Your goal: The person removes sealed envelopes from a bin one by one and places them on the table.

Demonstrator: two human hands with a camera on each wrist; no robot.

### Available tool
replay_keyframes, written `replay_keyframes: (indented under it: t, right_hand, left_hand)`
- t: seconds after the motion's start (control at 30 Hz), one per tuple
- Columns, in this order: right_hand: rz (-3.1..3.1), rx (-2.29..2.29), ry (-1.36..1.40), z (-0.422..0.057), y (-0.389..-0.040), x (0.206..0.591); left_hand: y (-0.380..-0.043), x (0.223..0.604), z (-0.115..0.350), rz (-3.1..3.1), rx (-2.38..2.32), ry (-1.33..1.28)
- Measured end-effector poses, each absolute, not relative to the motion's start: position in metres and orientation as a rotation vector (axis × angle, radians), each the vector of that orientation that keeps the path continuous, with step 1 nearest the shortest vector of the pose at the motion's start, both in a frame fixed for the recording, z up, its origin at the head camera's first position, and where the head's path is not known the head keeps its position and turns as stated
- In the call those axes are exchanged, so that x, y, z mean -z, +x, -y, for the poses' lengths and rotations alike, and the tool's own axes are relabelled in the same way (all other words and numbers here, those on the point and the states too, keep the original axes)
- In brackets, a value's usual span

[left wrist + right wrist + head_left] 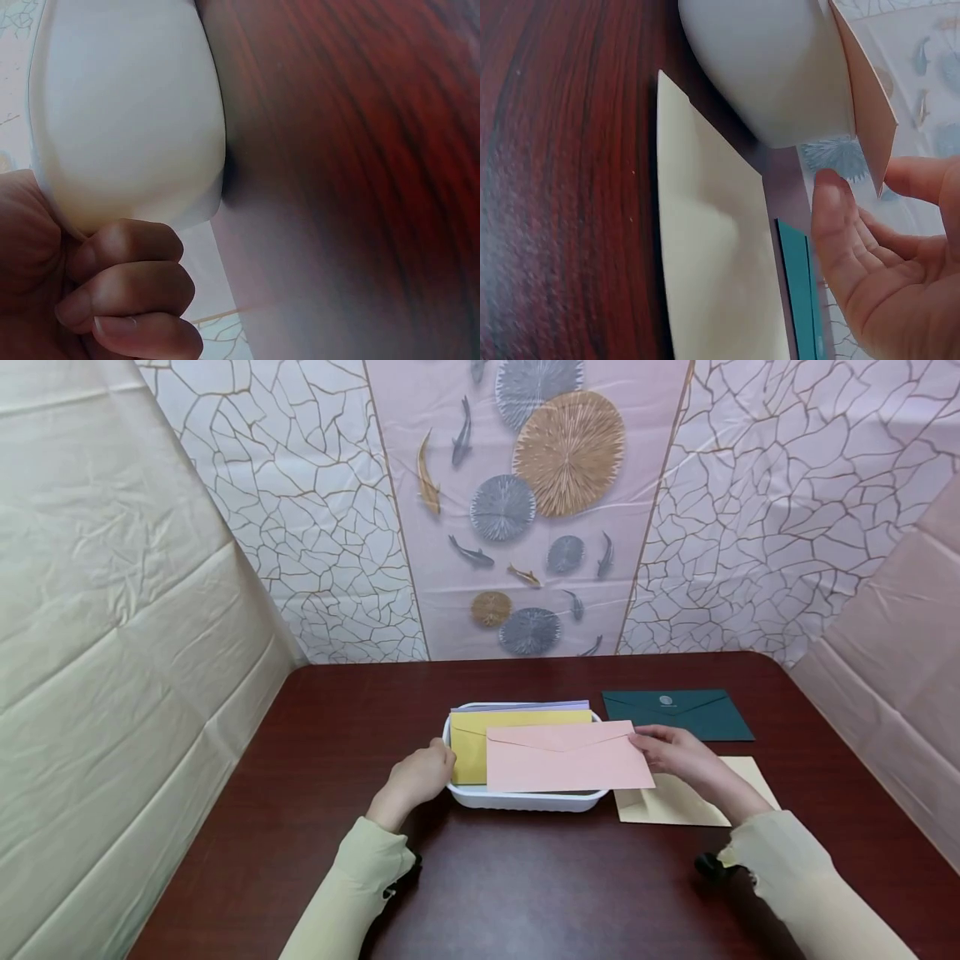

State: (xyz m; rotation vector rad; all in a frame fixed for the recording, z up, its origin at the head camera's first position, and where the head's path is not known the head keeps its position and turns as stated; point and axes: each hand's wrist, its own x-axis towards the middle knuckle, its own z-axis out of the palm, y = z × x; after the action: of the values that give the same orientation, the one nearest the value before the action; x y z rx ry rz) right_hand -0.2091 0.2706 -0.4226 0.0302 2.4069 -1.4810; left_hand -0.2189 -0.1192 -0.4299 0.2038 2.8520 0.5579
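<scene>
Pink envelope (566, 764): right end pinched in right hand (678, 758), over white tray (525, 801)
Left hand (423, 774): curled round the tray's left rim
Yellow envelope (468, 756): inside, behind the pink

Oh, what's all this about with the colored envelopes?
A person is handling them at a table. The right hand holds the right end of a pink envelope over a white basket, while the left hand grips the basket's left end. A yellow envelope stands in the basket with a purple edge showing behind it. A green envelope and a cream one lie on the table to the right.
</scene>
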Motion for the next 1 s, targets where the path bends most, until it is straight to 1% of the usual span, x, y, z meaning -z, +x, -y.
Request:
replay_keyframes:
  t: [0.4, 1.0]
  right_hand:
    - [-2.277, 1.574, 0.010, -0.264, -0.203, 0.420]
    - [-2.265, 1.657, 0.009, -0.258, -0.201, 0.419]
  left_hand:
    - [-0.218, 0.427, 0.118, -2.866, -0.533, 0.181]
    - [-0.217, 0.425, 0.117, -2.875, -0.522, 0.165]
